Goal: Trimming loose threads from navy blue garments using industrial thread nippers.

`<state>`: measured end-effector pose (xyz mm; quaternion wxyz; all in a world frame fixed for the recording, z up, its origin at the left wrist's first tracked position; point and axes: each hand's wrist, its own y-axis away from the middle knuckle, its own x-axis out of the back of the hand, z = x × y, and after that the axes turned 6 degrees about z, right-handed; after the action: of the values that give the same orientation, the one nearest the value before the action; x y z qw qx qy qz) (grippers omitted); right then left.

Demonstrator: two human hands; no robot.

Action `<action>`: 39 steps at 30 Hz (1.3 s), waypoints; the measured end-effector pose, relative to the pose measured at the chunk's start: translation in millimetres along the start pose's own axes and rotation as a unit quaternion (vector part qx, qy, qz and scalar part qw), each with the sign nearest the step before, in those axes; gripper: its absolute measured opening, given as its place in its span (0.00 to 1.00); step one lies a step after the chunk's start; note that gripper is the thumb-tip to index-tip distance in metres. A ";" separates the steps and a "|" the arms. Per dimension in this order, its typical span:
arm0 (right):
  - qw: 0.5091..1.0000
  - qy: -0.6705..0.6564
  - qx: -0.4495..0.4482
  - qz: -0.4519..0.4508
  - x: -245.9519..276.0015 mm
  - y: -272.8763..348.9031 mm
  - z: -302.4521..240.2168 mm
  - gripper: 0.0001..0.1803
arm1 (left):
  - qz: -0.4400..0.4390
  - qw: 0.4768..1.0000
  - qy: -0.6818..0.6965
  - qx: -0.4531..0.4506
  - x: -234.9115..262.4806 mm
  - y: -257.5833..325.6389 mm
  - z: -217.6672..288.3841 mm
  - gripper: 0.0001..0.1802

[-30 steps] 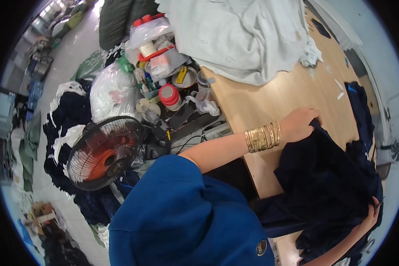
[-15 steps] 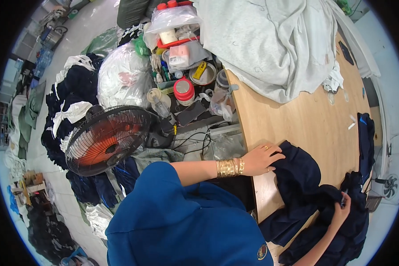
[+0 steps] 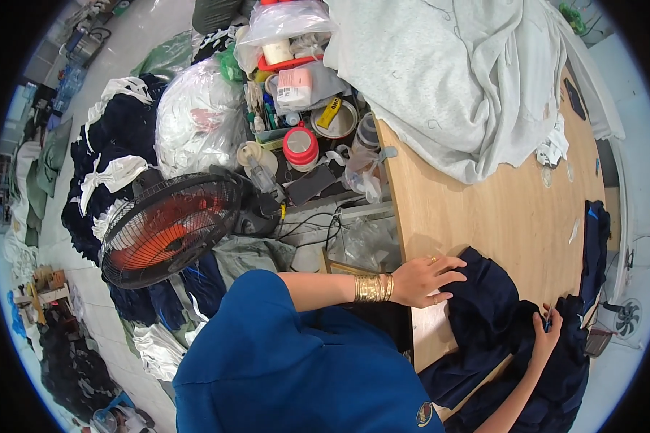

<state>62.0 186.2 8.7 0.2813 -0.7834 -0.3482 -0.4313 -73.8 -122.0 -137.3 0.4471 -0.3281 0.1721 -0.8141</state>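
Observation:
A dark navy garment (image 3: 495, 317) lies bunched on the near end of a light wooden table (image 3: 484, 209) and hangs over its edge. My left hand (image 3: 427, 280), with a wide gold bracelet on the wrist, lies flat on the garment's left edge with its fingers stretched out. My right hand (image 3: 545, 335) comes up from the lower right and pinches the navy cloth farther right. A small blue bit shows at its fingertips, too small to tell what it is. My blue top fills the lower middle of the view.
A large pale grey cloth (image 3: 448, 79) covers the far end of the table. Left of the table stand a cluttered shelf with a red-lidded jar (image 3: 301, 146) and tubs, a black floor fan (image 3: 170, 227), a white plastic sack (image 3: 198, 123), and heaps of navy and white clothes (image 3: 105, 173).
My left hand has drawn back along the table toward me and now lies flat on the garment's edge. The garment has been pulled nearer, and my right hand holds it higher up.

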 end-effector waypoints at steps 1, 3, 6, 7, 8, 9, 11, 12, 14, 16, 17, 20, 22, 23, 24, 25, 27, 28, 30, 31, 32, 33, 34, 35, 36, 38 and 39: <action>1.000 0.001 0.000 0.002 -3.7 -3.7 -6.7 0.15 | 0.002 1.000 0.006 -0.006 0.6 -1.0 0.7 0.22; 0.999 0.020 0.042 0.008 -17.6 -11.9 -24.1 0.11 | 0.001 0.999 0.034 0.011 3.4 -0.4 1.8 0.21; 0.991 -0.003 0.135 -0.007 -65.9 -15.6 -57.4 0.07 | 0.050 0.993 0.098 0.042 12.2 -1.8 -3.0 0.18; 0.987 0.018 0.156 -0.031 -81.9 -15.7 -71.7 0.09 | 0.099 0.984 0.137 0.054 16.0 -2.6 -5.9 0.17; 0.982 0.037 0.176 -0.057 -97.1 -13.6 -86.9 0.11 | 0.100 0.984 0.135 0.056 24.0 -3.1 -7.4 0.17; 0.976 0.035 0.202 -0.074 -110.4 -11.2 -99.9 0.14 | 0.131 0.982 0.115 0.069 35.3 -4.3 -10.5 0.15; 0.968 0.037 0.230 -0.099 -132.0 -6.8 -118.5 0.16 | 0.160 0.980 0.096 0.074 56.2 -5.8 -22.2 0.14; 0.966 0.042 0.230 -0.107 -140.1 -4.6 -123.6 0.15 | 0.180 0.974 0.083 0.107 64.2 -4.6 -31.9 0.14; 0.971 0.024 0.210 -0.114 -154.1 -3.3 -128.5 0.19 | 0.217 0.963 0.030 0.157 80.1 -2.6 -47.5 0.14; 0.974 0.015 0.194 -0.117 -164.6 -4.7 -127.6 0.25 | 0.239 0.950 0.013 0.199 89.2 2.5 -62.8 0.13; 0.974 0.014 0.194 -0.118 -169.3 -4.8 -124.4 0.25 | 0.235 0.950 -0.016 0.205 97.3 3.1 -65.5 0.13; 0.978 -0.019 0.177 -0.104 -188.2 -5.4 -118.1 0.24 | 0.255 0.943 -0.019 0.211 104.7 6.7 -73.7 0.14; 0.980 -0.050 0.173 -0.079 -189.3 -2.7 -115.0 0.21 | 0.237 0.948 -0.016 0.212 101.4 -1.5 -67.9 0.14; 0.982 -0.044 0.167 -0.082 -188.3 -2.6 -113.5 0.18 | 0.225 0.954 -0.017 0.200 96.4 -6.6 -65.1 0.14; 0.981 -0.027 0.170 -0.091 -185.3 -2.9 -111.6 0.16 | 0.213 0.959 -0.017 0.188 90.9 -13.1 -63.1 0.14; 0.980 -0.051 0.180 -0.072 -184.1 -3.7 -112.0 0.16 | 0.204 0.963 -0.010 0.177 86.4 -19.8 -59.6 0.14; 0.980 -0.072 0.182 -0.040 -175.3 -1.5 -109.4 0.16 | 0.156 0.975 -0.013 0.159 73.5 -33.4 -50.7 0.14; 0.979 -0.104 0.171 -0.024 -161.6 0.8 -118.7 0.16 | 0.152 0.976 -0.011 0.152 68.9 -37.5 -49.9 0.14; 0.979 -0.133 0.155 0.001 -130.7 7.9 -127.9 0.16 | 0.117 0.984 0.010 0.136 56.0 -46.4 -49.7 0.13; 0.974 -0.187 0.129 0.027 -116.9 14.8 -130.2 0.17 | 0.074 0.987 0.017 0.139 51.8 -54.7 -50.0 0.16; 0.964 -0.240 0.102 0.054 -102.7 22.0 -131.2 0.17 | 0.020 0.988 0.043 0.149 46.9 -68.6 -50.3 0.19; 0.965 -0.247 0.061 0.068 -87.7 31.3 -131.1 0.17 | -0.034 0.984 0.069 0.160 42.4 -90.1 -45.1 0.22; 0.966 -0.230 0.043 0.106 -79.3 41.3 -123.3 0.12 | -0.075 0.981 0.062 0.166 33.7 -114.3 -38.8 0.27; 0.962 -0.245 0.006 0.120 -71.7 51.6 -117.6 0.10 | -0.113 0.977 0.049 0.173 25.9 -140.3 -33.6 0.33; 0.956 -0.255 -0.035 0.140 -61.0 64.3 -111.1 0.07 | -0.144 0.970 0.103 0.166 16.4 -169.6 -25.9 0.36; 0.941 -0.279 -0.102 0.165 -45.0 92.4 -93.1 0.04 | -0.200 0.953 0.170 0.149 1.1 -232.4 -8.0 0.41; 0.943 -0.262 -0.095 0.182 -48.6 90.2 -92.6 0.06 | -0.218 0.943 0.194 0.163 -1.0 -262.7 -22.1 0.43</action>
<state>69.9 48.8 -2.7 0.1783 -0.9416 -0.2187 -0.1837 -250.1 20.6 -3.0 0.2643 -0.1158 0.0448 -0.9564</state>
